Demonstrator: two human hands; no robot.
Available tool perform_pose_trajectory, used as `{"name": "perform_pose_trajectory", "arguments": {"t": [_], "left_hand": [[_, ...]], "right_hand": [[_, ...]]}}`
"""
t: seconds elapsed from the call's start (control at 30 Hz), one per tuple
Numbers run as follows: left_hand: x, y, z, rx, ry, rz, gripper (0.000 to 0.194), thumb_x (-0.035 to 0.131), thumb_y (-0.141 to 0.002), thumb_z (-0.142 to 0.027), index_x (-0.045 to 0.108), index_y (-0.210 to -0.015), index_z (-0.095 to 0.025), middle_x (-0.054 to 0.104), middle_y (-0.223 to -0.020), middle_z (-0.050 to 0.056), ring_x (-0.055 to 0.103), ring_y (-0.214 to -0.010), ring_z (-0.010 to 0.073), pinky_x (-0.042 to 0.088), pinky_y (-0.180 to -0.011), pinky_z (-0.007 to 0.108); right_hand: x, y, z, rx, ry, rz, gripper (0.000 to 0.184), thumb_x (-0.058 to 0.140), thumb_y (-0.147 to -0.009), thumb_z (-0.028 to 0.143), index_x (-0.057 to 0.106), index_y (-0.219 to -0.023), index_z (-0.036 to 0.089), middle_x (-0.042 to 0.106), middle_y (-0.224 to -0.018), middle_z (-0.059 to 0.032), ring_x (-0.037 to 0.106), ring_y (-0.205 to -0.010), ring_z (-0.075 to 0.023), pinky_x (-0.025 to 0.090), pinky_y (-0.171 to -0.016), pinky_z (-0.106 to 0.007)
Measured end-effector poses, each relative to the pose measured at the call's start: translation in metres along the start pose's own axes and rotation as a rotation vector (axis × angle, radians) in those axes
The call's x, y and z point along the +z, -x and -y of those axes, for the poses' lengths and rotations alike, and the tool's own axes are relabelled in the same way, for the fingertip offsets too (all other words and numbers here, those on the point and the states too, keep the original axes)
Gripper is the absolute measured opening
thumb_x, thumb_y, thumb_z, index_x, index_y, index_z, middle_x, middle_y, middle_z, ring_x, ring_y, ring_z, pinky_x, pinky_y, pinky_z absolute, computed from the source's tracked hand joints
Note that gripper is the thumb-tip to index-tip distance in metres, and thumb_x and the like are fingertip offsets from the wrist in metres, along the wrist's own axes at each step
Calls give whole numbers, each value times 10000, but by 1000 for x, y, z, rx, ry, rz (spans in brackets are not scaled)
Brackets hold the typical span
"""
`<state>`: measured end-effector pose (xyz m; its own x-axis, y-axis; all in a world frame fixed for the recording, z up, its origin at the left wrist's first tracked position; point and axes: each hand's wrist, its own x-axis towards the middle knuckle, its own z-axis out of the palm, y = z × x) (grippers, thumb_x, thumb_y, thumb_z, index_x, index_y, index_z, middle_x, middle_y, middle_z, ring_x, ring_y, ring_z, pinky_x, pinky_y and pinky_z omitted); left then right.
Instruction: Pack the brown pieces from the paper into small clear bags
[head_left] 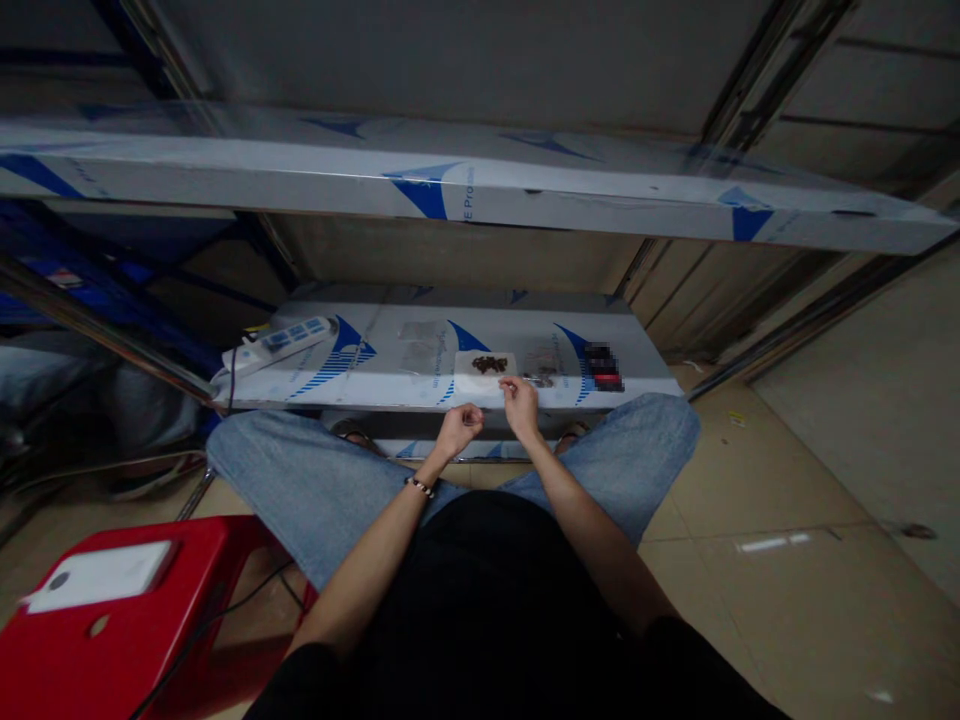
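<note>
I sit facing a low steel shelf (390, 385) wrapped in blue-and-white film. On it lies a white sheet (469, 385) with a small heap of dark bits (490, 364). My left hand (459, 428) hangs at the shelf's front edge, fingers curled in a pinch; what they hold is too small to make out. My right hand (519, 400) rests on the near edge of the white sheet, fingers pinched together just below the heap. A beaded band sits on my left wrist.
A white power strip (281, 340) lies on the shelf at the left. Clear small bags (541, 362) and a dark red object (604, 368) lie to the right of the sheet. A red plastic stool (112, 620) with a white device stands at my lower left. An upper shelf (480, 190) overhangs.
</note>
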<state>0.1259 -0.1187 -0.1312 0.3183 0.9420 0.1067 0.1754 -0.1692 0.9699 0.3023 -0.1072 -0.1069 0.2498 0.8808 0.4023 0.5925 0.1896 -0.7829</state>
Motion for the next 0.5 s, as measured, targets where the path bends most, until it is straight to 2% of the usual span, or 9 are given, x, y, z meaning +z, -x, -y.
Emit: {"name": "perform_pose_trajectory", "arguments": {"t": [0.07, 0.2, 0.33, 0.5], "left_hand": [[0, 0, 1, -2, 1, 2, 120, 610, -641, -91, 661, -732, -150, 660, -721, 30, 583, -680, 137, 464, -715, 270], [0, 1, 3, 16, -88, 25, 146, 591, -633, -74, 655, -739, -151, 648, -695, 7, 569, -653, 123, 436, -689, 252], [0, 3, 5, 22, -190, 25, 147, 589, -643, -82, 658, -749, -156, 642, -684, -6, 563, -651, 123, 419, -672, 241], [1, 3, 4, 14, -168, 14, 166, 589, -646, -77, 661, -773, -156, 641, -691, -8, 572, -657, 124, 433, -688, 245]], "right_hand": [[3, -25, -13, 47, 88, -31, 249, 525, -872, 132, 755, -963, 158, 756, -973, -110, 660, -854, -222, 500, -859, -322], [15, -56, -35, 88, 188, 34, 232, 577, -826, 72, 766, -941, 144, 767, -919, -120, 685, -848, -202, 493, -879, -295], [26, -60, -46, 129, 261, 38, 177, 649, -823, 99, 772, -935, 159, 766, -907, -126, 700, -842, -202, 498, -874, -295], [32, -64, -51, 137, 325, 48, 145, 664, -840, 133, 770, -936, 159, 756, -920, -137, 695, -838, -210, 499, -868, -307]]}}
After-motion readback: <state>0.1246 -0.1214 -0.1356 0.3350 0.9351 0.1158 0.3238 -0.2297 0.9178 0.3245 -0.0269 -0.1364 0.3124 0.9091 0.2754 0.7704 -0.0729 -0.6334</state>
